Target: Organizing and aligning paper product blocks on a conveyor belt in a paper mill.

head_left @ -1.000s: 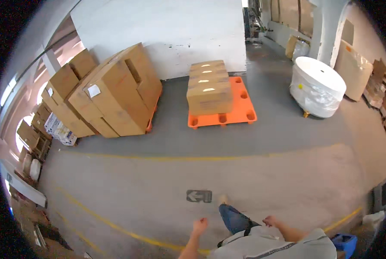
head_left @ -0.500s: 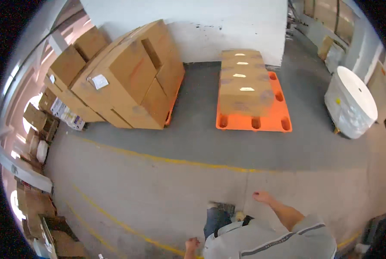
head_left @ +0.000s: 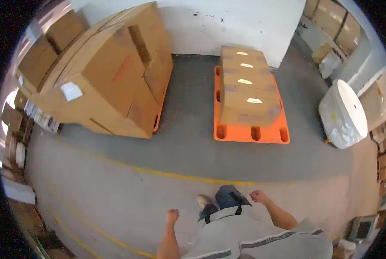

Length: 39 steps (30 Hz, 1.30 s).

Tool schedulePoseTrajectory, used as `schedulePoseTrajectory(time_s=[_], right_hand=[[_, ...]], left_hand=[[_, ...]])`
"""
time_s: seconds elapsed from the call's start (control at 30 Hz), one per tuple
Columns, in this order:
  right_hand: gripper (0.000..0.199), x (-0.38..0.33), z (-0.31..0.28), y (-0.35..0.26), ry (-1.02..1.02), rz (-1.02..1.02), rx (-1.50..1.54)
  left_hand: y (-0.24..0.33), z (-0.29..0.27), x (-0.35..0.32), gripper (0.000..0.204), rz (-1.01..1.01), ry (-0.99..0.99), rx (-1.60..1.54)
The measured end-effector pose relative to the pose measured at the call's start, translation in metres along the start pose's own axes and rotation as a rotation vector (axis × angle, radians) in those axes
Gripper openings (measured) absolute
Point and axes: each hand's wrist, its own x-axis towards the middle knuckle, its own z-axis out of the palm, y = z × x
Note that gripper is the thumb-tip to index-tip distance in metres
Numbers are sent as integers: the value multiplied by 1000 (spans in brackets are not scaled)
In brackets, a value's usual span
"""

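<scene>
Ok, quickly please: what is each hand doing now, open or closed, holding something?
Left hand: closed in a fist, holding nothing.
Right hand: closed in a fist, holding nothing.

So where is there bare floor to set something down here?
The grey floor between the yellow line and both pallets is bare, as is the lane between the big boxes and orange pallet. The left edge is crowded; both hands are empty.

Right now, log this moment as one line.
left hand: empty, fisted | right hand: empty, fisted | ahead: cardboard boxes on orange pallet | floor: yellow line
</scene>
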Motion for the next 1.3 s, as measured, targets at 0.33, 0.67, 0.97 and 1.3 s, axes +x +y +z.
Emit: schedulePoseTrajectory(time_s=[0.33,0.67,0.97,1.3], right_hand=[[28,158,-10,-111,18,79,226],[37,337,-120,-324,282,-156,142],[36,402,-169,-406,229,115,146],[41,385,-186,-590,324,198,372]], left_hand=[[237,-94,205,21,126,-75,-340],[400,-90,300,24,-278,-188,-52],[517,-109,490,23,-188,-306,-85],[639,-175,720,22,-55,-379,-128]])
